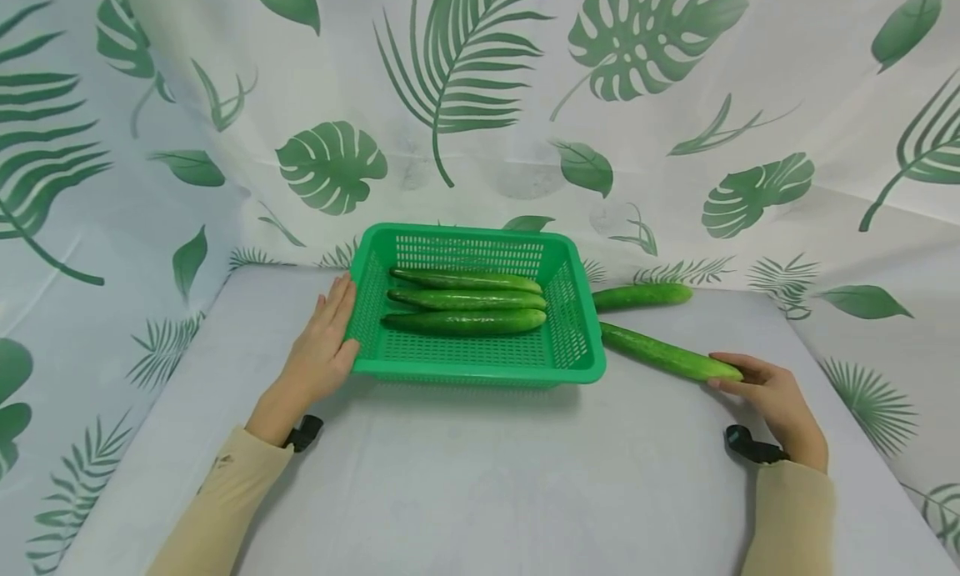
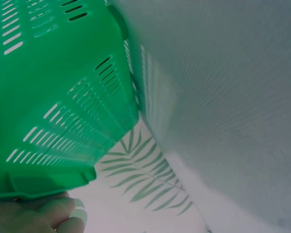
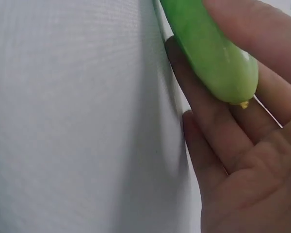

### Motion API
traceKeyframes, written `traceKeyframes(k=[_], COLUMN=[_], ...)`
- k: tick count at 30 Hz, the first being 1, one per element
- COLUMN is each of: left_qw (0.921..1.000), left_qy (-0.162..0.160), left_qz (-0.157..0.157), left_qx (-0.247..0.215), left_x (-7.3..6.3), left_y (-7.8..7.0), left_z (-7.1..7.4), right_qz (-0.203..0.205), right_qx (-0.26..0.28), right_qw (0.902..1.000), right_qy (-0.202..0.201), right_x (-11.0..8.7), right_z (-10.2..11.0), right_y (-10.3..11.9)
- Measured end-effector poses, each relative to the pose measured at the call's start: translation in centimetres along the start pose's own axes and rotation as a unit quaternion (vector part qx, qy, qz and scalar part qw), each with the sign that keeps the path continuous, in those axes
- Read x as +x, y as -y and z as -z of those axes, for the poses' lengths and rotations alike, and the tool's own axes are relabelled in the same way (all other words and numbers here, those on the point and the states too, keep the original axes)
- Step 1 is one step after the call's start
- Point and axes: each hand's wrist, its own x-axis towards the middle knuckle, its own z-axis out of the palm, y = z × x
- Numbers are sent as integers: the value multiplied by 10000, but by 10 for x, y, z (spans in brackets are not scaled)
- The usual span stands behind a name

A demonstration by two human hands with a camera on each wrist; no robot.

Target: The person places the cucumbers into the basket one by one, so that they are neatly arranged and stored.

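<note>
Near edge: both sleeves (image 1: 795,518) run out of frame. Right hand (image 1: 776,401) has the near loose cucumber (image 1: 663,353) by its right end, thumb on one side, fingers curled along the other, light grip. That cucumber lies right of the basket (image 1: 480,371); its far tip is lost at the rim, can't tell if it's under or just touching. Left hand (image 1: 318,347) lies along the basket's left wall, fingers close to straight, pinching nothing I can see; left wrist view only catches a dark, cropped bit of fingers below the rim.

Count: three cucumbers (image 1: 467,300) inside, side by side, two outside. I'd call it past halfway.

Farther back: second loose cucumber (image 1: 645,296), untouched, left end also hidden by the rim. Leaf-print sheet (image 1: 517,167) behind.
</note>
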Motion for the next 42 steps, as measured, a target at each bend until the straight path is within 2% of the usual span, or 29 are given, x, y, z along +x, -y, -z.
traceKeyframes(k=[4, 5, 9, 13, 19, 24, 28, 31, 36, 39, 42], left_qw=[10000, 10000, 10000, 10000, 10000, 9999, 9999, 9999, 10000, 10000, 10000], left_qy=[6, 5, -19, -41, -62, -97, -95, -63, -48, -45, -59], left_qz=[22, 20, 21, 12, -45, -88, -91, -73, -37, -19, -8], left_qx=[33, 29, 33, 13, -38, -44, -43, -54, -60, -60, -63], left_x=[0, 0, 0, 0, 0, 0, 0, 0, 0, 0, 0], left_y=[0, 0, 0, 0, -1, -1, 0, 0, 1, 2, 1], left_z=[1, 1, 0, 0, 0, -1, 0, 1, 0, -1, -1], right_qz=[-135, -163, -166, -40, 15, -255, -361, -195, 303, 514, 756], right_qx=[532, 822, 1955, 2559, 2731, 2276, 2173, 2450, 3214, 3414, 3503], right_qw=[9984, 9964, 9798, 9646, 9574, 9639, 9604, 9475, 9155, 9063, 9027], right_qy=[-119, -157, -385, -641, -942, -1357, -1703, -2044, -2400, -2439, -2382], right_x=[-2, -3, -4, -6, -14, -22, -26, -27, -26, -24, -21], right_z=[1, 2, 3, 8, 21, 29, 31, 30, 30, 31, 30], right_y=[-1, -1, -1, 2, 11, 18, 30, 43, 71, 88, 107])
